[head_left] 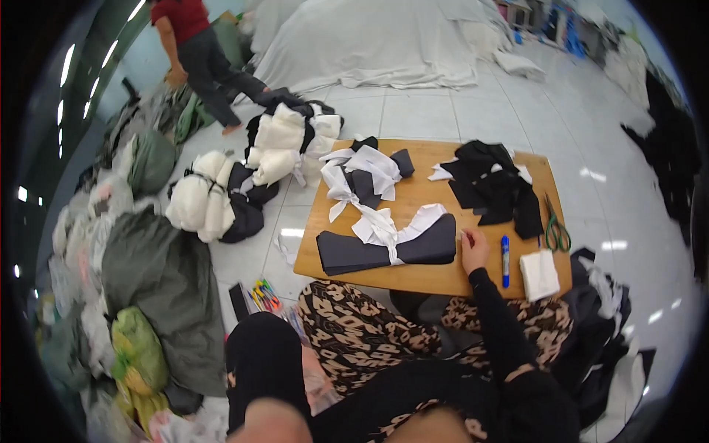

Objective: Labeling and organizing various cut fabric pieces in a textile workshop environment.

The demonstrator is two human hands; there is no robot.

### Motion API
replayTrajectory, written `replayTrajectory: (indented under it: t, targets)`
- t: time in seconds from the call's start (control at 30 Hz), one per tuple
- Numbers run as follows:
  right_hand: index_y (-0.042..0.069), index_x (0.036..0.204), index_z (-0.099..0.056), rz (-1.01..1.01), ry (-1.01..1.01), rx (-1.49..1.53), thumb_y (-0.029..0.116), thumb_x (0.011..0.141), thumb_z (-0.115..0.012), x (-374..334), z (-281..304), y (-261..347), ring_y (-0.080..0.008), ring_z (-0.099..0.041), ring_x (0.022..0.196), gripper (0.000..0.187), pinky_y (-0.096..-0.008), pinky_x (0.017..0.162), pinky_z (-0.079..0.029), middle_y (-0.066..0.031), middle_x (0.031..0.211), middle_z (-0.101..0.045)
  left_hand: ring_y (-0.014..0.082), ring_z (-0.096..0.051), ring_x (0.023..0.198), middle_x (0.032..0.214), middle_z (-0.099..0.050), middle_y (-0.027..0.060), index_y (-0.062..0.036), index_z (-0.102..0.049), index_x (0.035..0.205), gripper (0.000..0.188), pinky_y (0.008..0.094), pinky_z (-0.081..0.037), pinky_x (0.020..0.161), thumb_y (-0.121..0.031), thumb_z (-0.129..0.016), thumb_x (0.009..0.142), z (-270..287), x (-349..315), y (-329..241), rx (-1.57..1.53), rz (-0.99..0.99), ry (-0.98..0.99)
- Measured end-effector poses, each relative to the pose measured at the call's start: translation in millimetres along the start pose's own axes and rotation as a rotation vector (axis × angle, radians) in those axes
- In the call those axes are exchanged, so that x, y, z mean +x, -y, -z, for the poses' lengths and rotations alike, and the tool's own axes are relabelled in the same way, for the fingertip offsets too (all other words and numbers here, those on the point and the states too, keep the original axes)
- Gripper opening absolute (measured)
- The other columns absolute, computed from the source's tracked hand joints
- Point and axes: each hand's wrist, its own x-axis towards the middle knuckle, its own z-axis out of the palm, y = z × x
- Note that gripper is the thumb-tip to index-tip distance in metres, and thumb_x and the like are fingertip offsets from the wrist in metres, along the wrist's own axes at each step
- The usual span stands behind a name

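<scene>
My right hand [474, 251] rests on the low wooden table with its fingers curled together. Whether something small is pinched in them I cannot make out. Just left of it lies a flat stack of dark grey fabric pieces [343, 253], tied round the middle with a white cloth strip [385, 235]. The strip's loose ends spread over the stack. My left arm is bent up close, its black sleeve [266, 354] filling the lower left. A blurred part of my left hand [277, 422] shows at the bottom edge, fingers hidden.
On the table are another tied bundle [365, 177], black cloth pieces [496, 181], green-handled scissors [555, 232], a blue marker [505, 261] and folded white cloth [540, 275]. White rolls [199, 196] and stuffed bags [159, 284] lie left. A person [199, 55] walks beyond.
</scene>
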Motion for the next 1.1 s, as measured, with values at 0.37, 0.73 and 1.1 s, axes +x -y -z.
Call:
replayTrajectory:
  t: [0.37,0.73,1.1]
  targets:
    - [0.001,0.105,-0.057,-0.403,0.085,0.757,0.014,0.095,-0.060,-2,-43,68,-0.0123,-0.064,0.079,0.016,-0.0267,0.067,-0.055,-0.0048,0.091,-0.062,0.0302,-0.058,0.095,0.097,-0.062,0.0091,-0.0055,-0.066,0.087,0.026,0.0384,-0.048,0.081,-0.020,-0.080,0.070,201,-346,-80,0.404,1.563,1.291]
    - [0.000,0.094,-0.063,-0.167,0.232,0.274,0.013,0.091,-0.064,-14,-47,20,-0.0085,-0.060,0.076,0.013,-0.0232,0.071,-0.048,-0.0024,0.082,-0.064,0.0322,-0.054,0.093,0.094,-0.058,0.0093,-0.0119,-0.065,0.085,0.021,0.0422,-0.046,0.079,-0.023,-0.076,0.071,173,-370,-132,0.538,1.603,1.360]
    - [0.002,0.106,-0.064,-0.240,0.371,0.255,0.014,0.094,-0.060,8,5,54,-0.0078,-0.058,0.071,0.018,-0.0212,0.063,-0.049,-0.0010,0.081,-0.062,0.0349,-0.059,0.083,0.086,-0.061,0.0151,-0.0058,-0.062,0.085,0.012,0.0433,-0.049,0.072,-0.009,-0.061,0.074,138,-364,-110,0.391,1.711,1.169]
